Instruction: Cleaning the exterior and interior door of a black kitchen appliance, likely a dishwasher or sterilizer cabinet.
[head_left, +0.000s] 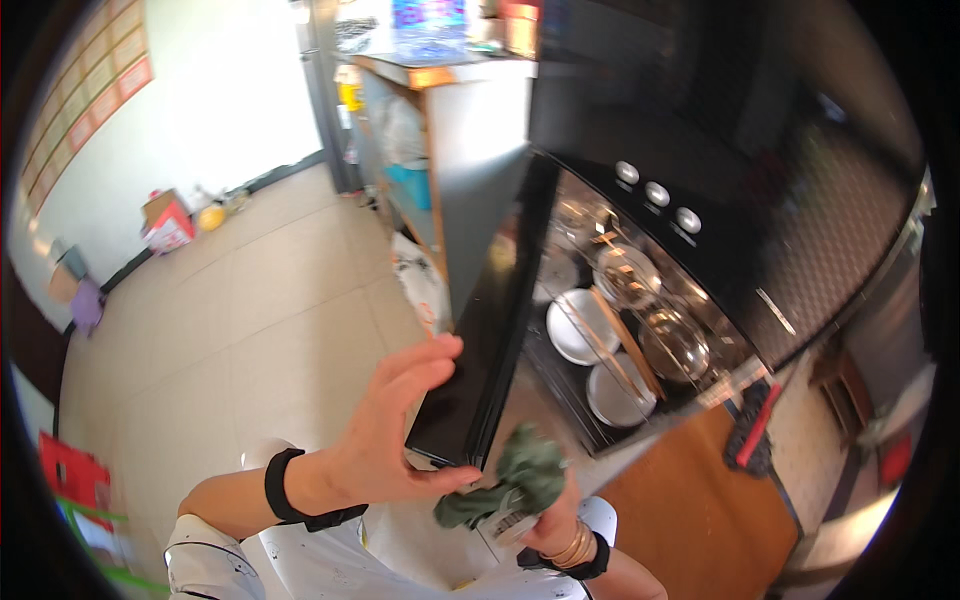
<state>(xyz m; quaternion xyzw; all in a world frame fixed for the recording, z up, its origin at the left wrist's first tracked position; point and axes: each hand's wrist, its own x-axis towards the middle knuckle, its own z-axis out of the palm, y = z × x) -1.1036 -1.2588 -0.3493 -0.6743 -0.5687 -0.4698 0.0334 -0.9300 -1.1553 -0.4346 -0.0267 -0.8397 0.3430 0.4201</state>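
Note:
My left hand (367, 442) holds the end of an open black cabinet door (480, 375), thumb at its near edge and fingers on its outer face. In my right hand (559, 514) is a bunched dark green cloth (531, 461) with a light printed patch, just below the door's end. The door belongs to a black appliance cabinet with several silver knobs (658, 194) on its panel. Inside, on a wire rack, are a white bowl (574, 337), a second white bowl (611, 394), shiny round vessels (671, 349) and wooden chopsticks (619, 330).
A shelf unit (480, 127) stands behind the door, with a white bag (420, 277) at its foot. To the right lie a brown floor mat (697, 495) and a dark brush head with a red bar (754, 431). A red-and-white box (169, 221) sits by the far wall.

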